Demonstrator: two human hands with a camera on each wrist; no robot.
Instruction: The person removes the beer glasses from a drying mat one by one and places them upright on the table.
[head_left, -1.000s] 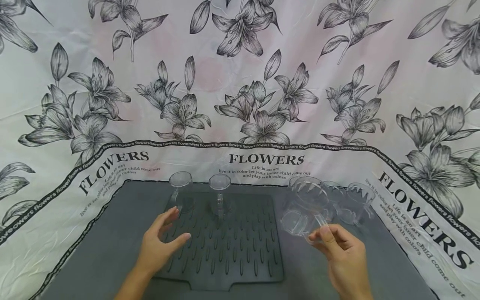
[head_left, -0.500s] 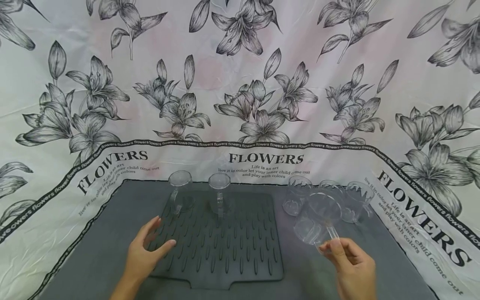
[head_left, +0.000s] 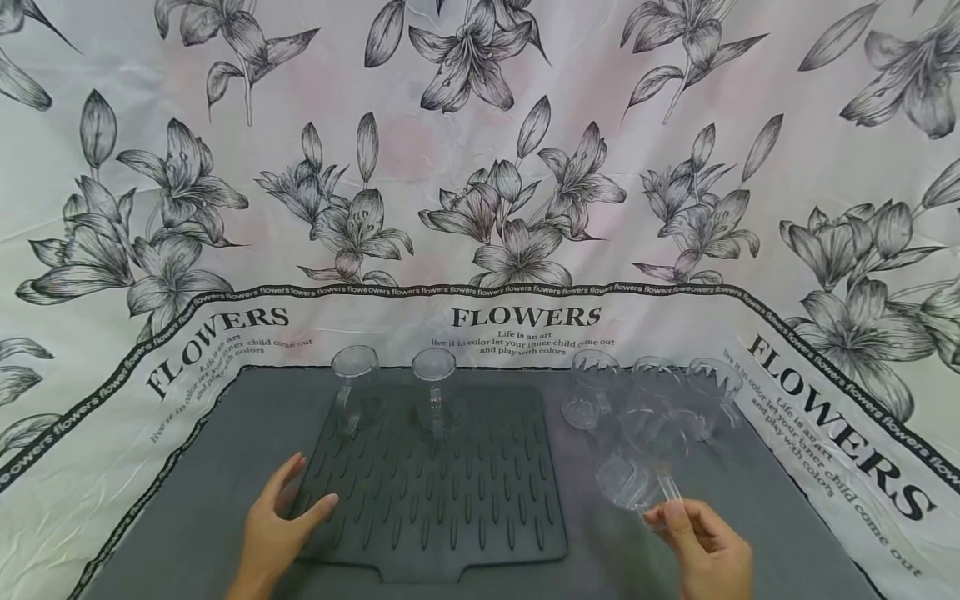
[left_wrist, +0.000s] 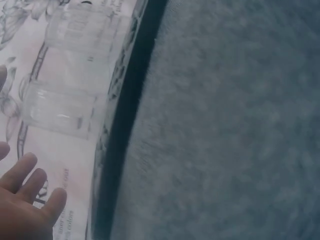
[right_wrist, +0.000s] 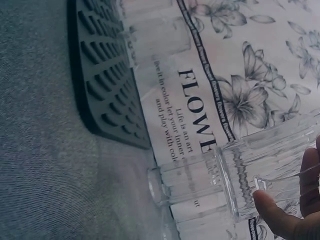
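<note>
My right hand (head_left: pixel 701 537) pinches the handle of a clear glass mug (head_left: pixel 652 442), held at the right of the dark mat. In the right wrist view the thick base of this ribbed mug (right_wrist: pixel 227 182) points toward the grey table, with thumb and fingers at the handle. My left hand (head_left: pixel 273 529) holds nothing; its thumb and fingers are spread apart by the mat's left edge. Two more clear mugs, one at the far left (head_left: pixel 354 392) and one beside it (head_left: pixel 435 392), stand on the back of the mat, handles facing me.
The dark ridged mat (head_left: pixel 450 500) lies on the grey table (head_left: pixel 202 483), its tab toward me. Several clear mugs stand in a row at the back right, among them a left one (head_left: pixel 592 392) and a right one (head_left: pixel 712 392). A flower-printed cloth (head_left: pixel 517 200) hangs behind.
My right hand has moved right and slightly toward me with the mug, away from the mat. My left hand has drawn back leftward from the mugs on the mat.
</note>
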